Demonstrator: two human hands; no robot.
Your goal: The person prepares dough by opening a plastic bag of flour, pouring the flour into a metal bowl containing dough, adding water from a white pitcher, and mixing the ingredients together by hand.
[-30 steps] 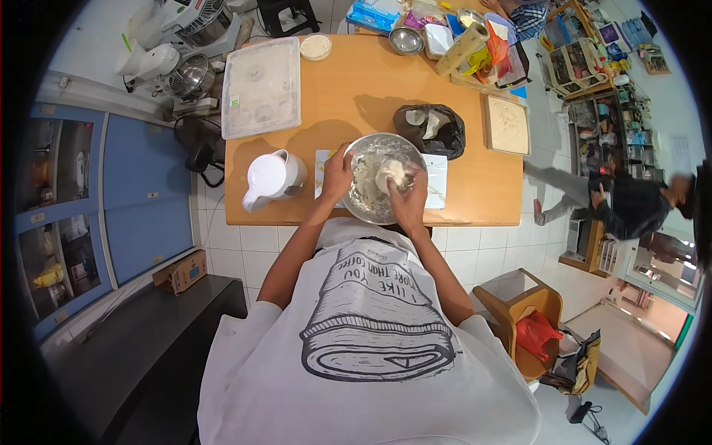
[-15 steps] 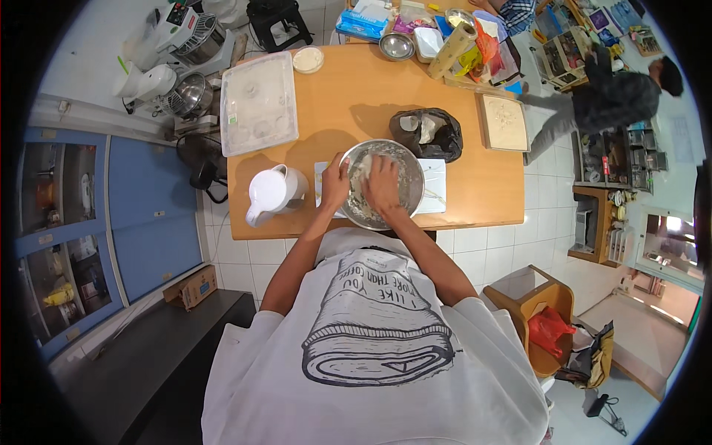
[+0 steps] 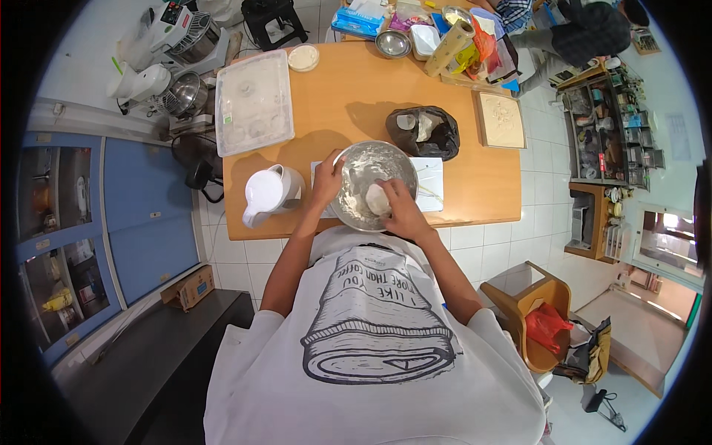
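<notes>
A steel mixing bowl [image 3: 377, 157] stands at the near edge of the table, its inside wall smeared with flour and sticky bits. My left hand [image 3: 326, 180] grips the bowl's left rim, fingers curled over it. Inside the bowl, toward the near right, my right hand [image 3: 406, 211] is closed around a pale lump of dough [image 3: 377, 199]. Loose floury bits lie to the left of the lump. Under the bowl a white flat board or sheet [image 3: 431, 182] shows at both sides.
Left of the bowl stands a white pitcher [image 3: 265, 191]; behind it lies a translucent lidded tray [image 3: 256, 104] beside a round tub [image 3: 303, 58]. A black plastic bag [image 3: 446, 141] sits just behind the bowl's right. Farther right is a square pale box [image 3: 500, 121]. Two people are beyond the table.
My right hand has drawn back from the bowl's middle toward its near right, and the dough now shows as a lump in it. My left hand stays on the rim. A background person moved farther away.
</notes>
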